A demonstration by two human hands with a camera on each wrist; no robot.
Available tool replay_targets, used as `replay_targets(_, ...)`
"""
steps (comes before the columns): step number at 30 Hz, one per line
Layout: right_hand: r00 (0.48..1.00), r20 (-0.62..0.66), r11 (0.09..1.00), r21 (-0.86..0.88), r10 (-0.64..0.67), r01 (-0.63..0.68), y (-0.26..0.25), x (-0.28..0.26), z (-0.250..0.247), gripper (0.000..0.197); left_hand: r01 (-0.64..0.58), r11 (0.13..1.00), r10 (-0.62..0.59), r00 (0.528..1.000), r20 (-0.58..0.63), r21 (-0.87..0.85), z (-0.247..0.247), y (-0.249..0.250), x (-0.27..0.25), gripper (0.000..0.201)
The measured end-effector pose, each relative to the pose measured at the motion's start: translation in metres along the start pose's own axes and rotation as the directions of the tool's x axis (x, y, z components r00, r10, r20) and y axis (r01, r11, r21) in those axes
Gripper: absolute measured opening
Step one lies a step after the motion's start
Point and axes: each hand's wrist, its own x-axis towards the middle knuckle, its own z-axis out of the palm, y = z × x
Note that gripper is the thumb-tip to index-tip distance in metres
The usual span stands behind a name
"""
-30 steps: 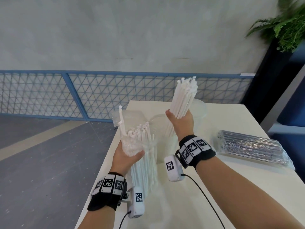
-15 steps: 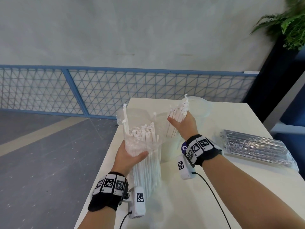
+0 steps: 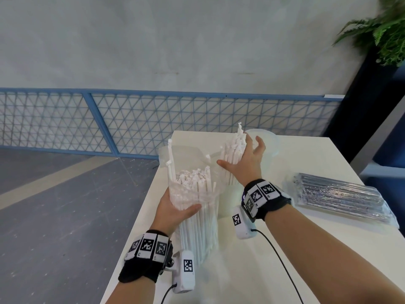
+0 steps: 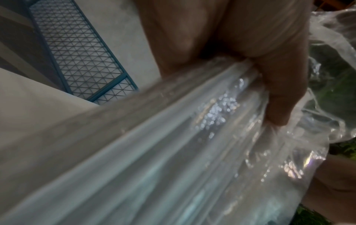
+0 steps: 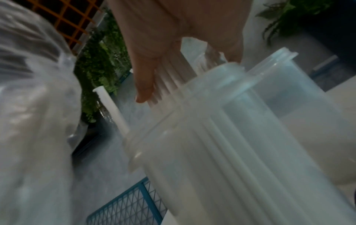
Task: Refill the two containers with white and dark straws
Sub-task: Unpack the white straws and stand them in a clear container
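Observation:
My left hand [image 3: 182, 212] grips a clear bag of white straws [image 3: 197, 194] that stands upright on the table's left edge; in the left wrist view the thumb [image 4: 277, 106] presses into the bag's film [image 4: 192, 152]. A bunch of white straws [image 3: 233, 154] stands in the near clear container [image 3: 226, 200]. My right hand [image 3: 243, 159] lies against that bunch with fingers spread and straight. The right wrist view shows the right hand [image 5: 173, 38] beside the straws [image 5: 169, 79] where they enter the container [image 5: 212, 137]. A pack of dark straws [image 3: 341, 198] lies at the right.
A second clear container [image 3: 268, 141] stands just behind the first, its inside hidden. The white table [image 3: 285, 260] has a drop to the floor on its left. A blue mesh fence [image 3: 131, 123] runs behind, and a plant [image 3: 385, 29] is at the far right.
My right hand brought the bunch of white straws down into the near container and spread its fingers. The left hand kept its hold on the bag.

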Motion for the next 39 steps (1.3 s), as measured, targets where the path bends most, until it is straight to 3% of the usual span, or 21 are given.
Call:
replay_targets(3, 0.996, 0.071, 0.987, 0.148, 0.06, -0.07, -0.003, 0.009, 0.003, 0.112, 0.023, 1.0, -0.023, 1.0, -0.004, -0.001, -0.001, -0.002, 0.001, 0.08)
replay_targets(7, 0.989, 0.124, 0.983, 0.155, 0.077, -0.096, -0.008, 0.022, 0.005, 0.111, 0.059, 0.998, -0.059, 0.998, -0.004, -0.003, -0.002, -0.006, 0.003, 0.077)
replay_targets(9, 0.981, 0.171, 0.989, 0.092, 0.096, -0.113, -0.008, 0.027, 0.006, 0.1, 0.056, 0.998, -0.056, 0.998, -0.001, 0.0, -0.002, -0.006, 0.004, 0.077)
replay_targets(11, 0.973, 0.214, 0.995, 0.025, 0.085, -0.092, -0.006, 0.027, 0.009, 0.078, 0.054, 0.999, -0.054, 0.999, 0.001, 0.002, -0.002, -0.005, 0.005, 0.077)
replay_targets(14, 0.976, 0.212, 0.997, 0.036, 0.053, -0.062, -0.006, 0.025, 0.012, 0.055, 0.053, 0.999, -0.053, 0.999, -0.003, -0.013, -0.001, -0.004, 0.008, 0.073)
replay_targets(18, 0.991, 0.136, 0.997, 0.069, 0.008, -0.017, -0.016, 0.027, 0.0, 0.047, 0.028, 0.999, -0.028, 1.0, -0.007, -0.03, 0.0, -0.001, 0.008, 0.073)
replay_targets(20, 0.99, 0.132, 0.99, 0.135, -0.052, 0.034, -0.021, 0.026, -0.011, 0.063, 0.015, 0.999, -0.015, 1.0, -0.009, -0.042, 0.002, 0.001, 0.008, 0.077)
replay_targets(22, 0.98, 0.036, 0.972, 0.139, -0.196, 0.19, -0.027, 0.02, -0.024, 0.074, 0.01, 0.999, -0.011, 1.0, -0.014, -0.049, 0.004, 0.002, 0.008, 0.077)
replay_targets(24, 0.921, -0.087, 0.918, 0.086, -0.381, 0.388, -0.033, 0.007, -0.038, 0.062, 0.005, 0.999, -0.006, 1.0, -0.015, -0.047, 0.005, 0.001, 0.008, 0.074)
replay_targets(25, 0.893, -0.08, 0.888, 0.093, -0.443, 0.45, -0.036, -0.002, -0.043, 0.049, 0.007, 0.999, -0.007, 1.0, -0.015, -0.049, 0.005, 0.001, 0.007, 0.074)
replay_targets(28, 0.847, 0.168, 0.861, 0.168, -0.504, 0.479, -0.029, -0.038, -0.046, 0.013, 0.013, 0.998, -0.014, 1.0, -0.022, -0.055, 0.005, 0.0, 0.006, 0.075)
replay_targets(31, 0.836, 0.342, 0.9, 0.091, -0.43, 0.426, -0.012, -0.063, -0.038, 0.017, -0.002, 0.999, 0.002, 1.0, -0.02, -0.036, 0.007, 0.001, 0.003, 0.085)
replay_targets(39, 0.88, 0.365, 0.948, 0.027, -0.305, 0.318, -0.016, -0.075, -0.034, 0.036, -0.007, 0.998, 0.009, 0.999, 0.042, -0.059, 0.011, 0.0, -0.007, 0.081)
